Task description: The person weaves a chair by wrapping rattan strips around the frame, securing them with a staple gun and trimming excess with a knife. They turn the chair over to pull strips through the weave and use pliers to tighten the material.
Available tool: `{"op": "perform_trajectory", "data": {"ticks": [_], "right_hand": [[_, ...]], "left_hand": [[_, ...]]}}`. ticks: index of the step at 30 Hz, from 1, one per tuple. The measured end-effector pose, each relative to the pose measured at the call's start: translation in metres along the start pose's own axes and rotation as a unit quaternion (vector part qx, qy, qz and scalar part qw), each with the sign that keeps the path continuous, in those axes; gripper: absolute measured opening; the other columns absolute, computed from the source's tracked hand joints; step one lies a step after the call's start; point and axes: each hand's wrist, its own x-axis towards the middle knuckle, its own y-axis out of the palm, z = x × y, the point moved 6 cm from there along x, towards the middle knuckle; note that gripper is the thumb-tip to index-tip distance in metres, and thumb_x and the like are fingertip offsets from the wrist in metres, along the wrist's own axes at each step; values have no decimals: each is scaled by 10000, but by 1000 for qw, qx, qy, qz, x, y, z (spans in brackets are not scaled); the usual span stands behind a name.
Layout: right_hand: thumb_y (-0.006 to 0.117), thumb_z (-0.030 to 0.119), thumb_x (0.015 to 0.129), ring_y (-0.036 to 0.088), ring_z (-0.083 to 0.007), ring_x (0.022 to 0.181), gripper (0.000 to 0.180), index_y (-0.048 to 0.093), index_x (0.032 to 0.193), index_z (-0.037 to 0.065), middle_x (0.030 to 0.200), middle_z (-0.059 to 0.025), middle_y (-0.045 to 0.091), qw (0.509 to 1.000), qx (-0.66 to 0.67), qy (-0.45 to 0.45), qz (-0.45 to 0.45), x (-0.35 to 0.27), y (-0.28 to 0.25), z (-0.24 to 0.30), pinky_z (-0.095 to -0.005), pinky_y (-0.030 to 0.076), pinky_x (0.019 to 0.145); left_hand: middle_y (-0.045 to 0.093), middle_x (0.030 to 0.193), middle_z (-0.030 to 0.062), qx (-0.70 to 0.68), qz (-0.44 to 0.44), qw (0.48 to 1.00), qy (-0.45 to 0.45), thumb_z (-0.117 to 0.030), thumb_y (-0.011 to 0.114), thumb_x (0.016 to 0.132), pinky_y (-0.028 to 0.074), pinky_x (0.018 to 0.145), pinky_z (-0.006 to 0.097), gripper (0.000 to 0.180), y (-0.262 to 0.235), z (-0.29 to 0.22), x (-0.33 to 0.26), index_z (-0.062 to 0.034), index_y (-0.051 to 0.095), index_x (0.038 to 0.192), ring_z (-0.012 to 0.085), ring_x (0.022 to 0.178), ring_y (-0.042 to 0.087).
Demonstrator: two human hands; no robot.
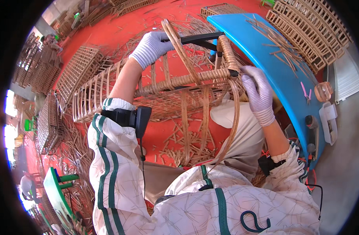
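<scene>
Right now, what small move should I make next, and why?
Perhaps draw the loose rattan strip snug with your right hand: it hangs in a slack curve below the wrapped frame corner, close to that hand, while your left hand is up by the raised rattan strip.

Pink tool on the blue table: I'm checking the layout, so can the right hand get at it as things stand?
Probably yes: the right hand is near the blue table, and nothing visible stands between it and the pink tool.

Tan wicker frame (172,84), pt. wrapped
</scene>
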Motion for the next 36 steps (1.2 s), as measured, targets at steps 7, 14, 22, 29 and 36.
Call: {"op": "perform_trajectory", "data": {"ticks": [7,14,22,29,36], "right_hand": [[621,40,925,643,-135,922,289,576,1207,-6,1068,-95,632,990,68,126,7,-21,10,-30,-279,534,803],[649,7,883,654,-173,994,416,523,1280,11,1136,-122,638,981,3,159,111,-34,-12,-28,-293,541,839],[566,-66,850,653,-258,1024,434,534,1281,-26,1174,-161,623,958,-137,83,236,-24,-33,-10,-329,527,897],[617,36,931,659,-157,884,252,653,1181,42,1002,-94,685,978,-4,162,133,1,-40,55,-273,530,820],[648,37,859,639,-310,1047,343,657,1194,106,1122,-99,665,938,-98,-192,273,-8,19,48,-392,522,901]], "left_hand": [[665,744,112,-8,-64,998,18,-321,733,842,518,645,340,289,12,-34,-25,-108,747,1038,178,655,638],[716,920,119,19,-88,996,16,-307,741,820,539,742,357,354,21,-72,-72,-122,716,1120,258,818,697],[691,895,171,-27,-60,998,14,-271,778,818,542,747,367,348,31,-95,-109,-21,697,1047,295,818,696],[676,869,148,-24,-48,999,11,-213,663,864,541,702,399,193,70,-116,-121,-68,686,989,341,787,667],[660,854,123,-33,-33,999,18,-261,678,861,541,675,416,191,114,-133,-129,-88,659,939,336,761,665]]}}
